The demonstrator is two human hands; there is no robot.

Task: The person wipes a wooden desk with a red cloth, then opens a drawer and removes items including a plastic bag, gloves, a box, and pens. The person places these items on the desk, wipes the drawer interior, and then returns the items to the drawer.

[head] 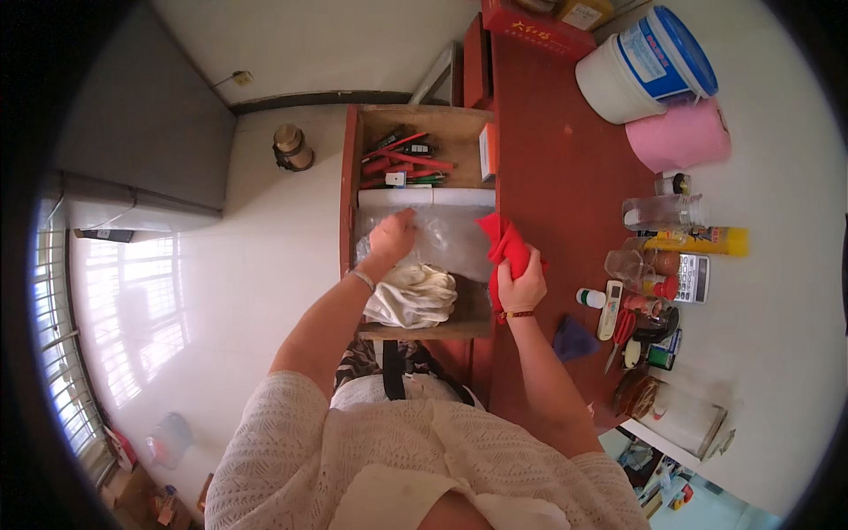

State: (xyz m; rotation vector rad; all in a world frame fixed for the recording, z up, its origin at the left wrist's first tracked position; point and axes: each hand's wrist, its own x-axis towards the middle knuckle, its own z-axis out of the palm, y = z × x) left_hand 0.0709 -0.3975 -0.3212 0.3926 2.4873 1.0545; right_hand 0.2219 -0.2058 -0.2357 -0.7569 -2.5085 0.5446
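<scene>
A wooden drawer [457, 328] stands pulled out of the red-brown table. My left hand [393, 235] is over its middle, with curled fingers against a sheet or bag of clear plastic [460, 248]; whether they pinch it is hidden. My right hand [523, 281] grips a folded red cloth [507, 245] at the drawer's right edge, beside the tabletop. White fabric gloves [414, 295] lie bunched in the near part of the drawer, below my left wrist. A white roll [397, 197] lies across the drawer beyond the plastic.
Pens and red sticks [407, 159] fill the drawer's far end, beside an orange-and-white box [487, 152]. On the tabletop [550, 165] are a lidded bucket [636, 73], a pink roll [682, 136], jars [662, 212], red-handled scissors [623, 328] and a dark blue cloth [575, 338]. A flask [293, 147] stands on the floor.
</scene>
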